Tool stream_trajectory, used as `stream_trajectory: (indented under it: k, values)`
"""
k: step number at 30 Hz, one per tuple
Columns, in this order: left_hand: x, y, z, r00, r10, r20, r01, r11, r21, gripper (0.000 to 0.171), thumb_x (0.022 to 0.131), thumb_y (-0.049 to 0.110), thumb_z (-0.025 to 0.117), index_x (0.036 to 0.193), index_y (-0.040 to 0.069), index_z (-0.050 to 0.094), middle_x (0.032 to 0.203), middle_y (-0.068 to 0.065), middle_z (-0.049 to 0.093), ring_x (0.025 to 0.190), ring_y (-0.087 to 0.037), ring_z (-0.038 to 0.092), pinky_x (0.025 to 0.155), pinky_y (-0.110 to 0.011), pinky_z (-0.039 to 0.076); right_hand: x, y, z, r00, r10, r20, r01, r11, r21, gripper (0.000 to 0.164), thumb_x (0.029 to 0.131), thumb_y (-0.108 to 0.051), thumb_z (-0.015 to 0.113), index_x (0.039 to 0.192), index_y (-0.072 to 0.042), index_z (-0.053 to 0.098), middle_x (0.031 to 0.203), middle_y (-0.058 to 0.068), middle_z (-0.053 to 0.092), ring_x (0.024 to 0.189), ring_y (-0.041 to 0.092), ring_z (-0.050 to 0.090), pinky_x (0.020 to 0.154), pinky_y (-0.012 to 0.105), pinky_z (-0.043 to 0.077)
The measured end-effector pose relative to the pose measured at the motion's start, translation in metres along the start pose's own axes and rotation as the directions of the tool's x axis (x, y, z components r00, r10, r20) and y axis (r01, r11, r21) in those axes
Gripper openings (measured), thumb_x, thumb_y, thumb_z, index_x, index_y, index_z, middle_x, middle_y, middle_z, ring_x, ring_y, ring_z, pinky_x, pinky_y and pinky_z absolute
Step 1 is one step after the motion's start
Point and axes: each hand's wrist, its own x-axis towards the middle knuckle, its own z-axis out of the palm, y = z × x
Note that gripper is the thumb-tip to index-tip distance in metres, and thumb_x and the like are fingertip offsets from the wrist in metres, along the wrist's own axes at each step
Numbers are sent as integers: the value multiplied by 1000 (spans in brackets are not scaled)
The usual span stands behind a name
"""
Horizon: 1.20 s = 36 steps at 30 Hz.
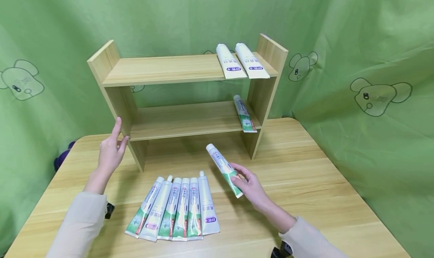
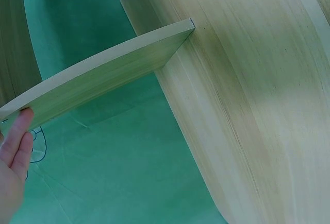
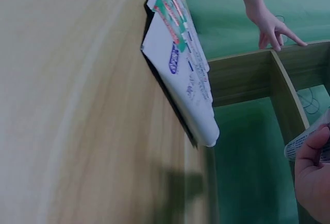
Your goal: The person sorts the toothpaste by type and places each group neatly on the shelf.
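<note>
- Dial centred on the head view: the right hand (image 1: 250,186), at 5 o'clock, grasps a green-and-white tube (image 1: 221,162) near its flat end, and the tube's cap points to 11 o'clock.
- That tube is at 6 o'clock, raised over the wooden surface (image 1: 305,175) and apart from the shelf unit (image 1: 101,62).
- The left hand, (image 1: 112,152) between 8 and 9 o'clock, carries nothing; its index finger is extended and its fingers touch the unit's left end.
- At 7 o'clock a row of six tubes (image 1: 183,212) lies on the surface, four green-and-white and two white with purple labels.
- At 1 o'clock two white tubes (image 1: 230,62) lie side by side on the upper shelf (image 1: 166,66), flat ends to the front.
- Near 3 o'clock a lone green-and-white tube (image 1: 244,115) lies at the right end of the middle shelf (image 1: 183,118).
- The step in hand looks like bringing the held tube to the unit, with kinds sorted by shelf.
- The next move probably calls for reaching toward 12 o'clock, laying it cap-first just left of the lone one, then loosening the right hand while the left steadies the unit.
</note>
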Motion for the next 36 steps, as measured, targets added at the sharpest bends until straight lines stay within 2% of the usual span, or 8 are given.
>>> stream_trajectory:
  k: [7, 14, 21, 24, 32, 36]
  values:
    - [-1, 1, 0, 1000, -5, 3, 5, 1000, -2, 83, 82, -10, 59, 146, 25, 20, 67, -32, 54, 60, -45, 61, 50, -52, 52, 1, -11, -6, 998, -53, -36, 55, 997, 51, 48, 87, -2, 52, 133, 2, 39, 129, 27, 42, 81, 9, 57, 61, 17, 52]
    - [-2, 2, -1, 1000, -11, 8, 11, 1000, 6, 82, 82, -8, 60, 146, 25, 20, 69, -35, 55, 58, -44, 61, 51, -53, 52, 1, -17, -11, 993, -91, -79, 96, 993, 65, 47, 88, 2, 51, 133, 4, 38, 127, 26, 43, 80, 6, 55, 60, 15, 50]
    - [-2, 2, -1, 1000, -10, 5, 10, 1000, 10, 81, 82, -8, 60, 145, 22, 21, 67, -33, 55, 59, -44, 61, 53, -53, 52, 5, -21, -14, 981, -147, -129, 160, 982, 97, 45, 87, 4, 50, 131, 6, 39, 113, 7, 48, 82, 6, 55, 62, 15, 51]
    - [-3, 1, -1, 1000, -10, 2, 10, 1000, 10, 81, 81, -8, 60, 145, 22, 21, 68, -34, 55, 59, -45, 61, 54, -54, 52, 7, -24, -14, 977, -155, -144, 172, 979, 112, 45, 88, 5, 49, 131, 6, 38, 110, 3, 47, 81, 6, 55, 61, 15, 51]
    - [-3, 0, 0, 1000, -4, -2, 4, 1000, 8, 83, 81, -9, 60, 146, 24, 20, 66, -33, 55, 58, -44, 61, 52, -53, 52, 10, -30, -15, 981, -130, -143, 152, 976, 156, 50, 88, 7, 45, 137, 3, 32, 128, 20, 39, 90, 5, 53, 66, 13, 51]
    - [-2, 0, 0, 1000, 0, -9, 0, 1000, 8, 83, 81, -9, 60, 145, 24, 21, 69, -34, 56, 58, -44, 61, 51, -53, 51, 11, -32, -14, 986, -112, -123, 132, 976, 174, 55, 88, 7, 45, 140, 1, 29, 135, 22, 33, 97, 7, 51, 70, 14, 51]
